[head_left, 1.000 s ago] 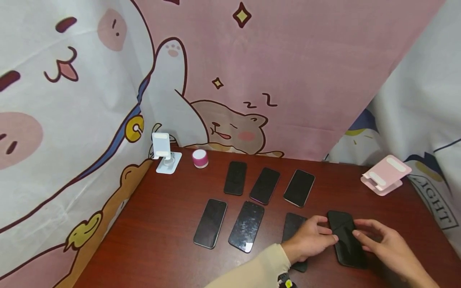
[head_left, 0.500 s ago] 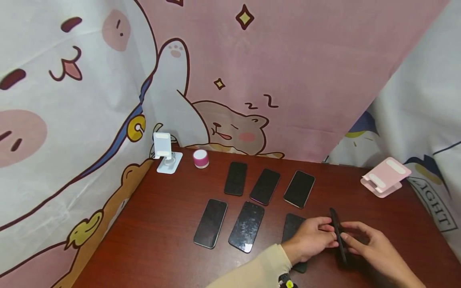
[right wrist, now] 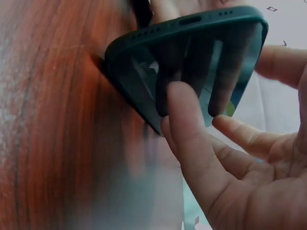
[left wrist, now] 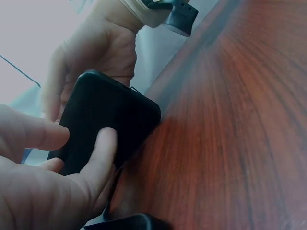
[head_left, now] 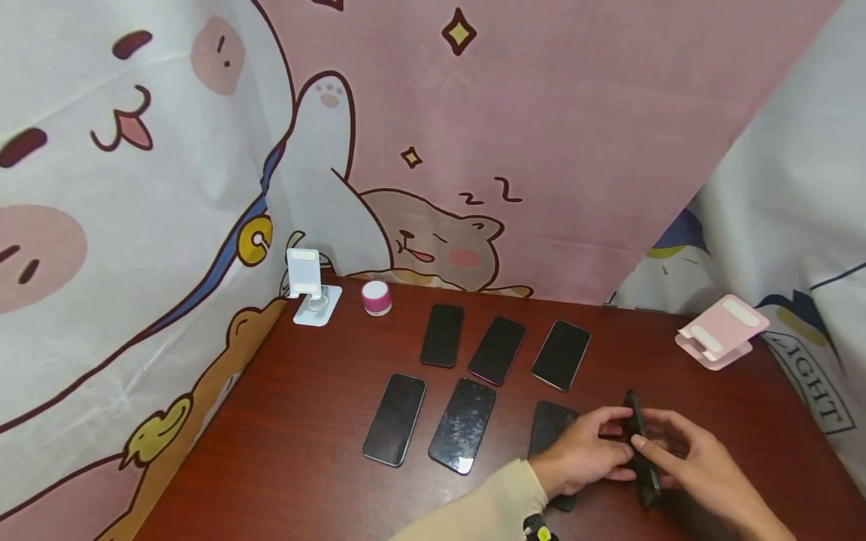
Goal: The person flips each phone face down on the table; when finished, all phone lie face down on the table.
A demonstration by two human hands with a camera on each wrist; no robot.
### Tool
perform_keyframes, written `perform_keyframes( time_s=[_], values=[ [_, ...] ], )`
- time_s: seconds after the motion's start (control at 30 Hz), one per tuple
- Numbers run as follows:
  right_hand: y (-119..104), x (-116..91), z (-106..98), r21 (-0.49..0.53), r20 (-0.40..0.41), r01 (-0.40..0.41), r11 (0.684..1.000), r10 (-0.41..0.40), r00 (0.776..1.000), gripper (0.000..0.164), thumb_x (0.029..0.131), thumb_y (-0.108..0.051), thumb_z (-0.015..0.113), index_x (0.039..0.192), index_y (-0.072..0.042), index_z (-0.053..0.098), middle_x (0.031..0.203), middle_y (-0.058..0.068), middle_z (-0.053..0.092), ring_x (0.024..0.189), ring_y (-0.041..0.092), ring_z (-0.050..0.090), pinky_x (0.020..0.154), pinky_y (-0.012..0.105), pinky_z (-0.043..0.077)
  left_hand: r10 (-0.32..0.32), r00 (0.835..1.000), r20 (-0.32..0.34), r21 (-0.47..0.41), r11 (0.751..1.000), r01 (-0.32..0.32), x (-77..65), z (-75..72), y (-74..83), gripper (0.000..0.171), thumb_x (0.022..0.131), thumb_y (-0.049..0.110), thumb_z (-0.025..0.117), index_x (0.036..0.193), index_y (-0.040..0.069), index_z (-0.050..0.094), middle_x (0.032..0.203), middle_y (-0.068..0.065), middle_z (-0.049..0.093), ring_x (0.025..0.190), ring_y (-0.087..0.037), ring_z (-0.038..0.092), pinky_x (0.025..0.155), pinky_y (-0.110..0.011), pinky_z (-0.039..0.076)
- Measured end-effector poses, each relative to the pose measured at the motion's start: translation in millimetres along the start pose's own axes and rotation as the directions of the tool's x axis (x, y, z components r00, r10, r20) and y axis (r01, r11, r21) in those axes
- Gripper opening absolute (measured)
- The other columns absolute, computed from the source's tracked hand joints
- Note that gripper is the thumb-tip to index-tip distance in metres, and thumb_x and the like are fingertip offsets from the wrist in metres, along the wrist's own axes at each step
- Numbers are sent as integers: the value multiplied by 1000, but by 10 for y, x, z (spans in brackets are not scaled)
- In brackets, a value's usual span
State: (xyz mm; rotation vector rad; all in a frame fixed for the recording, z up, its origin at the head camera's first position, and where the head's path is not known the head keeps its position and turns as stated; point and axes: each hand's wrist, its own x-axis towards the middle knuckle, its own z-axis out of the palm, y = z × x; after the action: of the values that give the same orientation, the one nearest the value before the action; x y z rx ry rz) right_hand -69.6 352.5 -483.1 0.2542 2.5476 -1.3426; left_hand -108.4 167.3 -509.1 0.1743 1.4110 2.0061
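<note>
A black smartphone (head_left: 647, 479) stands tilted on its long edge between both hands, at the right front of the table. My left hand (head_left: 588, 448) holds it from the left with thumb and fingers. From the other side my right hand (head_left: 700, 462) holds it too, thumb near its upper edge. The left wrist view shows the phone's plain black back (left wrist: 108, 108) with fingertips against it. In the right wrist view its glossy screen (right wrist: 139, 79) mirrors my right fingers, and the port end faces the camera. Another dark phone (head_left: 549, 424) lies partly hidden under my left hand.
Several more phones lie flat in loose rows, among them one with a smudged screen (head_left: 463, 426). A white phone stand (head_left: 314, 289) and a small pink-and-white round tub (head_left: 376, 298) are at the back left. A pink stand (head_left: 722, 330) sits at the back right.
The phone between my hands has turned from lying with its screen up to standing on its edge. My right hand has shifted slightly left along with it.
</note>
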Motion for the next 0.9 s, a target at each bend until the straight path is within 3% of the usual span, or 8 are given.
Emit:
perform_keyframes(
  time_s=[0.23,0.4,0.57,0.73,0.8,0.9],
  values=[
    [-77,-26,-13,-143,-77,23,989,-34,996,64,102,-22,71,153,7,43,129,31,68,87,8,71,59,33,60,-30,999,37,87,996,26,-24,-8,9,63,94,-12,62,143,27,64,131,-7,57,109,-26,68,92,-55,62],
    [-112,-63,-46,-255,-128,74,964,-110,986,58,98,-19,75,145,6,53,124,28,73,83,-2,69,61,26,57,-33,998,54,77,997,29,-31,-12,14,61,95,-12,62,144,24,64,134,-5,56,112,-22,66,94,-55,62],
    [-158,-125,-103,-363,-194,74,929,-153,969,57,91,-16,79,139,6,58,120,26,76,82,0,70,65,19,56,6,1000,22,30,1000,-7,-10,-43,2,52,95,-11,63,139,16,63,129,-4,62,110,-23,68,92,-55,63],
    [-250,-201,-158,-389,-242,63,919,-168,956,62,89,-15,80,140,8,55,120,30,74,83,16,75,60,21,56,19,998,-53,-49,999,-22,26,-77,3,46,94,-14,63,133,10,62,120,-9,65,106,-28,71,90,-60,62],
    [-292,-234,-171,-381,-256,63,922,-171,952,64,89,-16,81,142,7,54,122,31,73,83,14,75,60,21,57,4,999,-53,-76,997,-8,27,-90,11,47,94,-14,62,134,10,60,120,-10,64,106,-30,71,91,-65,59],
    [-349,-280,-168,-359,-273,68,931,-175,946,64,90,-16,82,143,5,54,124,31,72,81,-1,69,60,20,57,-19,1000,-25,-108,994,16,28,-103,15,50,94,-15,60,135,13,59,121,-11,63,105,-31,69,92,-71,56]
  ],
)
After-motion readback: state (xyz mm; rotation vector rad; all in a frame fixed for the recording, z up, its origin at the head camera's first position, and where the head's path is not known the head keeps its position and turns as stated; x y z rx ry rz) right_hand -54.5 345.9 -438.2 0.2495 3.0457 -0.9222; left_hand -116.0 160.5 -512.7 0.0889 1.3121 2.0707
